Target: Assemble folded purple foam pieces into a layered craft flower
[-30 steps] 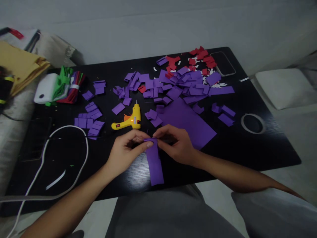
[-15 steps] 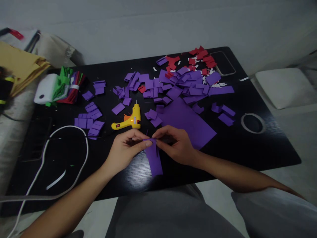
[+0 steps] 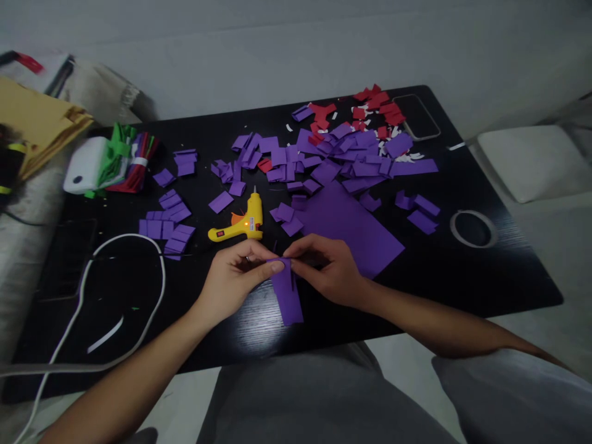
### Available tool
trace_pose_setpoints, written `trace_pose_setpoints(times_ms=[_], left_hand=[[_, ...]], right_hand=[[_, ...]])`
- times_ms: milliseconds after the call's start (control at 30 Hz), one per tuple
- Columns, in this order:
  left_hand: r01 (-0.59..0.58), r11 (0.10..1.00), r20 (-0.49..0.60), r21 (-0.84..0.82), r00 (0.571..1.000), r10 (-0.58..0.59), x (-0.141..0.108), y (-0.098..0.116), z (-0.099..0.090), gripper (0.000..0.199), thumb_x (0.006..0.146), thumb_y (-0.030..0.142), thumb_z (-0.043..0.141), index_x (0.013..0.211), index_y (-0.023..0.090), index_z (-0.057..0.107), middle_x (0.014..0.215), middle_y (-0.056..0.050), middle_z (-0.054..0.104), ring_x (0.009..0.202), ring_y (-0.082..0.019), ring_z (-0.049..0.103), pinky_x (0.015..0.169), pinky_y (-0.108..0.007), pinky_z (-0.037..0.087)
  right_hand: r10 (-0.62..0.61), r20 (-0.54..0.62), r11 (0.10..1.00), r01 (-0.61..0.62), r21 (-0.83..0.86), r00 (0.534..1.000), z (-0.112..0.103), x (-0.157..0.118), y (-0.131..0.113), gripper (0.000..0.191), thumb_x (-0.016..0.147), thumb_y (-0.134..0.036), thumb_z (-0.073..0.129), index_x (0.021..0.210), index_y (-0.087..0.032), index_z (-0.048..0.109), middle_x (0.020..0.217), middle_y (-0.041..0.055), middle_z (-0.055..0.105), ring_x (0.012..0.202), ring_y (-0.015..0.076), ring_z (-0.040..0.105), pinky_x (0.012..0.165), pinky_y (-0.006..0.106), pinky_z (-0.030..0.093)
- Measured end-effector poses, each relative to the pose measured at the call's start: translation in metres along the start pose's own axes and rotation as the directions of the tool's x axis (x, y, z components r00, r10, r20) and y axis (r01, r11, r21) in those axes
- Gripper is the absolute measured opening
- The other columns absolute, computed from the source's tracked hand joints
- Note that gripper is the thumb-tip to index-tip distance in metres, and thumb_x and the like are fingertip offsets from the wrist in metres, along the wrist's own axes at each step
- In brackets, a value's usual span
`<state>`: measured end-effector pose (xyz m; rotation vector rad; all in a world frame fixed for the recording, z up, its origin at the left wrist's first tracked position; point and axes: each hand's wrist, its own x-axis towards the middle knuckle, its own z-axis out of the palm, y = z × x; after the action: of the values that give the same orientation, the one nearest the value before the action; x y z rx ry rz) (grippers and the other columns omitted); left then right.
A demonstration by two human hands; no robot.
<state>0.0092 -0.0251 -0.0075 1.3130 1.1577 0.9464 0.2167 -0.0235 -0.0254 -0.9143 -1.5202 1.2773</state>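
Observation:
Near the front of the black table, my left hand pinches the top end of a purple paper strip between thumb and fingers. My right hand is closed on the same end, its fingertips almost meeting the left ones. The strip hangs down toward me, and a thin dark piece, whose kind I cannot make out, shows near the right thumb. Just beyond my hands lies a yellow glue gun with its light lit. A large purple sheet lies past my right hand.
Purple folded pieces and red scraps are heaped at the back. More purple pieces lie left. A white cable loops at left, beside bundled coloured strips. A tape roll sits at right.
The lower end of the purple strip has shifted up very slightly. Both hands keep the same pinch in nearly the same place.

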Motion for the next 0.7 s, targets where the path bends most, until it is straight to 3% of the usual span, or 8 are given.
trace_pose_setpoints(times_ms=[467, 700], left_hand=[[-0.035, 0.999, -0.021, -0.004, 0.999, 0.035, -0.0009, 0.0020, 0.0005, 0.015, 0.080, 0.028, 0.088, 0.078, 0.018, 0.077, 0.072, -0.001, 0.076, 0.062, -0.013, 0.069, 0.058, -0.023, 0.057], [-0.067, 0.998, -0.026, 0.017, 0.997, 0.067, -0.0023, -0.0002, 0.0024, 0.011, 0.080, 0.023, 0.087, 0.080, 0.019, 0.076, 0.073, 0.000, 0.076, 0.065, -0.012, 0.069, 0.061, -0.022, 0.057]], right_hand=[[0.083, 0.065, 0.987, -0.091, 0.129, 0.994, -0.0033, 0.0006, -0.0018, 0.017, 0.095, -0.031, 0.074, 0.109, -0.021, 0.076, 0.098, 0.0038, 0.080, 0.086, 0.0147, 0.076, 0.078, 0.027, 0.062], [0.113, 0.039, 0.990, -0.116, 0.075, 0.993, 0.0002, 0.0031, 0.0018, 0.014, 0.093, -0.033, 0.077, 0.097, -0.019, 0.079, 0.089, 0.0028, 0.080, 0.077, 0.0137, 0.073, 0.071, 0.026, 0.057]])
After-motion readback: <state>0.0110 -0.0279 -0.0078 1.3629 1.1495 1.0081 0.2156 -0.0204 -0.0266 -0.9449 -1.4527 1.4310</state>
